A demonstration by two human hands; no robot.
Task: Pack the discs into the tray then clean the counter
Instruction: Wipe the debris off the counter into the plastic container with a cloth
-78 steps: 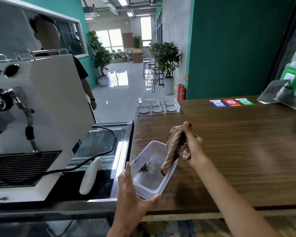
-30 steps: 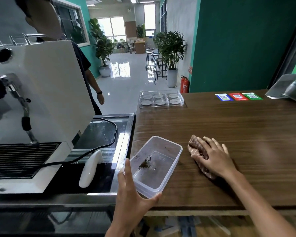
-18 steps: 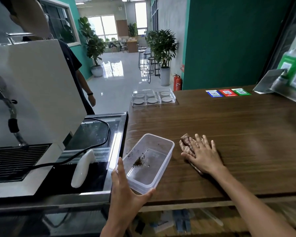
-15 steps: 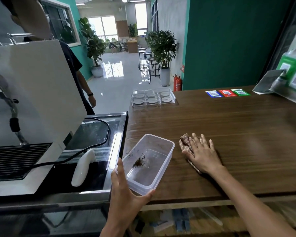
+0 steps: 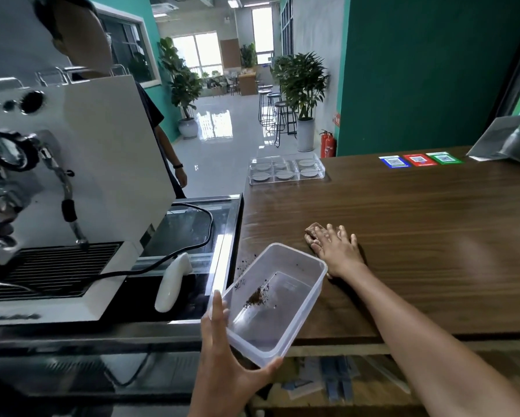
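Right hand [image 5: 338,251] lay flat on the cloth [image 5: 312,233], fingers [image 5: 331,233] straight and spread, pressing it to the tabletop [image 5: 418,236]; only a brown corner of cloth showed past the fingertips. Cloth looked soft and limp, so it would bunch under a push; best worked with a flat palm, or pinched at that exposed corner to lift. Left hand [image 5: 222,350] gripped the near end of the clear plastic box [image 5: 278,299], thumb on one side, fingers wrapped under the other, box tilted with its near end hanging off the tabletop edge. Box looked light, thin-walled and slick, likely flexing if squeezed; hold at the rim corners. Coffee grounds [image 5: 257,296] sat loose inside, a few specks on the wood just beyond the box's far left corner. Tray [image 5: 286,171] with discs [image 5: 308,171] already in its cells sat well beyond the fingers, at the far edge. Tabletop was dark wood grain, glossy, probably low friction. Espresso machine [image 5: 72,191] stood left of the left hand; a second person stood behind it; stools and plants further back.
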